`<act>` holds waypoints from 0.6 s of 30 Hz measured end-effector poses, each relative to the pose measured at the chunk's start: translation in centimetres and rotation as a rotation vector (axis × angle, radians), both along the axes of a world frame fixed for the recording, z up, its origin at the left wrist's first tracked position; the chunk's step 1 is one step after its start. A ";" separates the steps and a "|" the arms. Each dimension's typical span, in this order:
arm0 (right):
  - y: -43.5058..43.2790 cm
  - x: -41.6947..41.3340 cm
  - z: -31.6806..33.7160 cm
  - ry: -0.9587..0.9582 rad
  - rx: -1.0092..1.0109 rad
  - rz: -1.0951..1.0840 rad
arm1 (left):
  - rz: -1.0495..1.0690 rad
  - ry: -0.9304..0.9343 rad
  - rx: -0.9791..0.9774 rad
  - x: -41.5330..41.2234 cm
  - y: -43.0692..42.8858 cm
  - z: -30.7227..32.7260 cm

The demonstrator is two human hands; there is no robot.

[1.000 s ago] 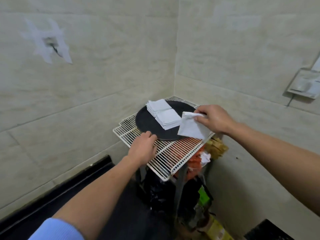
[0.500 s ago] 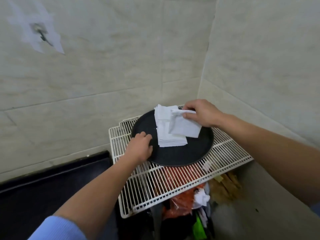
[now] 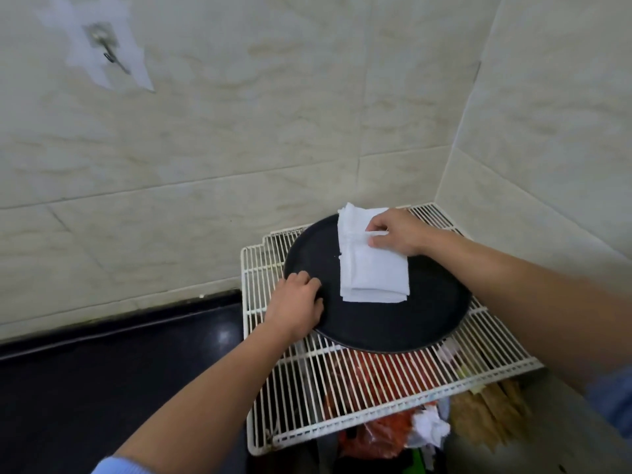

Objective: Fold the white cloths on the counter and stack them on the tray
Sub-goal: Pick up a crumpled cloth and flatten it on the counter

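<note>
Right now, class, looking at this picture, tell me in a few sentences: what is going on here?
A person is stacking folded cloths on a round black tray, which sits on a white wire rack in a tiled corner. The left hand holds the tray's near rim. The right hand pinches the far edge of the top cloth, which lies on the pile.
</note>
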State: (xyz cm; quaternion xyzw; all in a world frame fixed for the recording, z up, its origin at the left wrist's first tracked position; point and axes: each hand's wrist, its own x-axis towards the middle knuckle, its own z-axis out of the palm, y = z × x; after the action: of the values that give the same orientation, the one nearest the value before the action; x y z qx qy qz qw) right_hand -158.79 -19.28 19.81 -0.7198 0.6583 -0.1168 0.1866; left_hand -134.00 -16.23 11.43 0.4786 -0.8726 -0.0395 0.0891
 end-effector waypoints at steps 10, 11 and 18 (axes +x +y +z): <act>1.4 1.6 -4.3 0.255 -0.400 -0.042 | -0.022 0.073 -0.019 0.5 -0.6 -1.1; 1.8 2.0 -4.8 0.245 -0.394 -0.018 | -0.022 0.087 -0.024 0.5 -0.6 -1.2; 2.8 3.5 -7.8 0.269 -0.208 0.020 | -0.043 0.129 -0.029 0.6 -0.8 -1.5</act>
State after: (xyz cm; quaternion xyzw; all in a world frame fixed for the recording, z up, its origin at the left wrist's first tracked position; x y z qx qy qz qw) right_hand -155.24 -16.48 12.03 -0.7510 0.6544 -0.0852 0.0225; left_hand -133.44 -17.05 9.97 0.4547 -0.8757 -0.0597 0.1510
